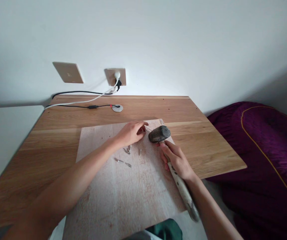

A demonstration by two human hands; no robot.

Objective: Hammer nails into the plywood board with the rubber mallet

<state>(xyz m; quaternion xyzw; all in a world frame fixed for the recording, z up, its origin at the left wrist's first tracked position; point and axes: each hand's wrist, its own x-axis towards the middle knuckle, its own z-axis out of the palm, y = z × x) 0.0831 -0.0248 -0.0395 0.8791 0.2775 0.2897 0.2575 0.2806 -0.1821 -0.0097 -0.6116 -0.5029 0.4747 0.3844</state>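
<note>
The fingers of the right hand (177,161) are closed tight round the pale, worn wooden handle of a dark-headed hammer (159,134), just below the head. The head looks heavy and hard and the handle stiff, so this high grip suits short taps. Just left of the head, the left hand (131,133) pinches its fingers narrow; what they hold is too small to tell. Small steel nails (128,150) lie nearer on the pale plywood board (123,196) covering the brown wooden worktop (58,133).

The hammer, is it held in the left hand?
No, the right hand grips the hammer by its handle, while the left hand is down on the plywood board.
</note>
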